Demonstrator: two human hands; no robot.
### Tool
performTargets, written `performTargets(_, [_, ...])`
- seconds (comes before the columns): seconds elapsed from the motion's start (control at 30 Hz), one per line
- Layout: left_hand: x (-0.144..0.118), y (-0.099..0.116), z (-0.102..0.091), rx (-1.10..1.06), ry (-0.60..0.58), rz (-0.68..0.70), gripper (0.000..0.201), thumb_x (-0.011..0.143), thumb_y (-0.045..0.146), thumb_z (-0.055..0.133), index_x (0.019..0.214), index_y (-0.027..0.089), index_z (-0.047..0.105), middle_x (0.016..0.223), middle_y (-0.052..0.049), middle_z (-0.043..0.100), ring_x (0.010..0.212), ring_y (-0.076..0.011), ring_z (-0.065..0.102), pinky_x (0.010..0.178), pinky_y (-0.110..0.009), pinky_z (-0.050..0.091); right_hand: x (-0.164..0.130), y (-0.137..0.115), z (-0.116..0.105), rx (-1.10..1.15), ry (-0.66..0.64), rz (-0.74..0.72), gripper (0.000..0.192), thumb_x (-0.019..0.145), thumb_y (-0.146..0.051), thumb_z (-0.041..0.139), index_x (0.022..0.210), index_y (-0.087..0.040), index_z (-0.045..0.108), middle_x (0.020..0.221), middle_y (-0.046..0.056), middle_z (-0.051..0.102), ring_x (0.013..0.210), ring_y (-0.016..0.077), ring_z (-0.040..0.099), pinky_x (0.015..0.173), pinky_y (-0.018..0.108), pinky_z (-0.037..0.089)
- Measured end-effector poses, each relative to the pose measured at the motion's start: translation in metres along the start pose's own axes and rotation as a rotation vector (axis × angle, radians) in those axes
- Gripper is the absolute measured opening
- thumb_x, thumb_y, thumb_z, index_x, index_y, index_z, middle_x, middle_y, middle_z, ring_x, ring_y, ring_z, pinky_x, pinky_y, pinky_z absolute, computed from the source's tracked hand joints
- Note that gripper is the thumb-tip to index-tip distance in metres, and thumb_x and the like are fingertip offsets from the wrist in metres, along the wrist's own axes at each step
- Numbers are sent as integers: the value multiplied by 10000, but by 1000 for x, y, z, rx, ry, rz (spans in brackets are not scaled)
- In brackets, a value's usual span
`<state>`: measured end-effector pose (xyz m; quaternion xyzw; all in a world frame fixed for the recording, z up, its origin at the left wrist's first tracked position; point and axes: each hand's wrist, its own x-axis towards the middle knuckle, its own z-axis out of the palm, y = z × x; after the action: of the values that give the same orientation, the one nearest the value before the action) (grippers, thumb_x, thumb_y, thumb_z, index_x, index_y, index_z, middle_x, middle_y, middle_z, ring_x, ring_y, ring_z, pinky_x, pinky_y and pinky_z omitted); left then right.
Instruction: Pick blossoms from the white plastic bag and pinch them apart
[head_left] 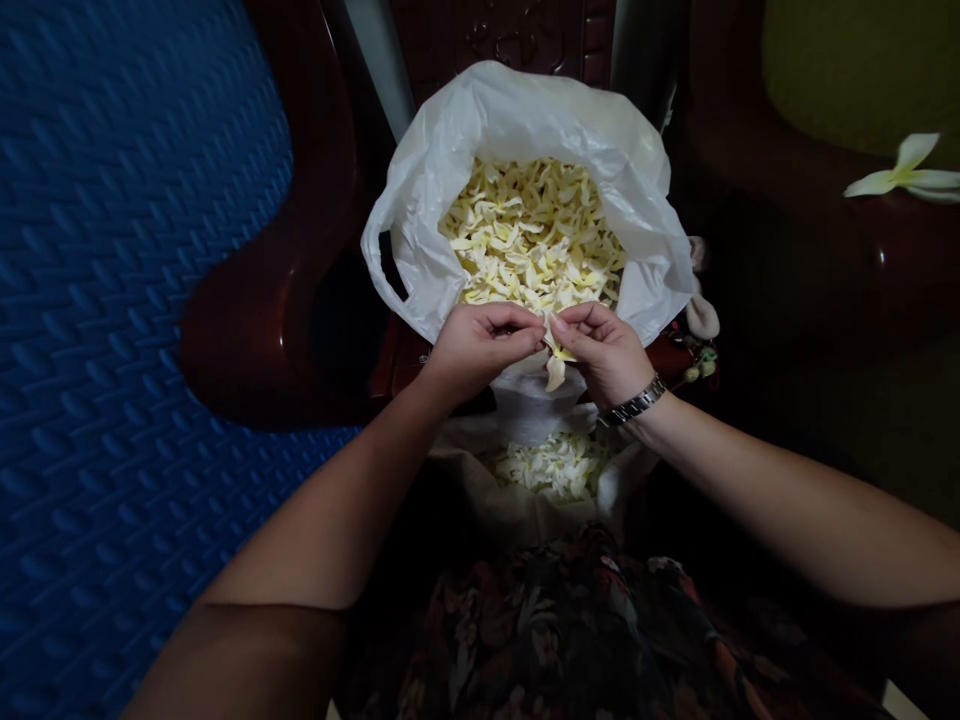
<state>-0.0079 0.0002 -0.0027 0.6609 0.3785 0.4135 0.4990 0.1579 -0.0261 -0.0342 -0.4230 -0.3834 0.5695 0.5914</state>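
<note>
Pale flower (556, 374), held between left hand (484, 345) and right hand (609, 352).

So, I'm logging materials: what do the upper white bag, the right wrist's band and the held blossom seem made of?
Upper white bag: probably thin plastic, faintly glossy, given its crinkles and handle slot. Band: likely shiny metal, from its glinting links. Blossom: apparently real petals, matte and curled.

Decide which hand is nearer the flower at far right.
Right. The right hand sits left of the flower and lower in view; the left hand is farther left.
</note>
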Motion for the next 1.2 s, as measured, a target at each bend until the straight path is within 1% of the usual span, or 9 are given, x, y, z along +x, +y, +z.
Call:
performTargets(0.1, [0,0,0,20,2,10,92,753,221,746,772,135,774,772,-55,757,705,-126,678,699,-243,550,0,0,1,55,-3,41,471,527,-496,956,746,-223,640,689,-44,638,620,102,544,603,257,454])
performTargets(0.23, [1,0,-1,60,-14,45,105,751,240,743,747,139,768,791,-63,761,752,-145,687,733,-259,555,1,-1,2,115,-12,78,505,485,-493,976,737,-214,637,664,-60,638,588,88,554,585,245,471])
performTargets(0.43, [2,-2,-3,87,-17,60,105,759,237,729,721,143,760,788,-60,756,759,-144,681,743,-263,552,1,-1,1,124,-28,80,478,508,-460,976,739,-209,641,663,-63,641,583,82,558,588,240,471])
performTargets(0.57, [1,-2,-2,75,-16,66,89,762,234,740,740,151,767,797,-55,755,761,-138,679,745,-262,551,1,3,0,98,-38,30,447,557,-460,958,756,-212,644,686,-52,638,620,90,568,632,250,479])
performTargets(0.67, [1,-1,-2,62,-27,79,87,776,231,744,738,156,768,802,-55,754,771,-137,679,763,-266,551,2,5,-1,30,-44,-27,439,608,-497,926,773,-215,633,680,-51,619,620,92,552,616,248,463])
performTargets(0.73, [1,0,-2,63,-40,91,93,787,233,746,737,159,769,813,-56,756,786,-139,681,784,-272,552,3,6,-2,-15,-33,-73,455,613,-528,914,779,-217,628,681,-51,612,620,92,544,604,244,455])
performTargets(1.0, [-1,2,-2,83,-63,82,114,806,254,740,751,158,767,862,-64,761,843,-158,691,824,-285,553,2,7,-4,-177,-12,-226,447,673,-589,860,820,-242,620,743,-24,631,672,124,575,661,292,511])
performTargets(1.2, [-2,1,-1,76,-45,57,125,795,253,734,732,147,757,841,-63,753,818,-150,676,802,-278,539,0,8,-2,-255,13,-328,412,719,-578,832,823,-238,622,750,-22,637,669,123,580,665,295,521])
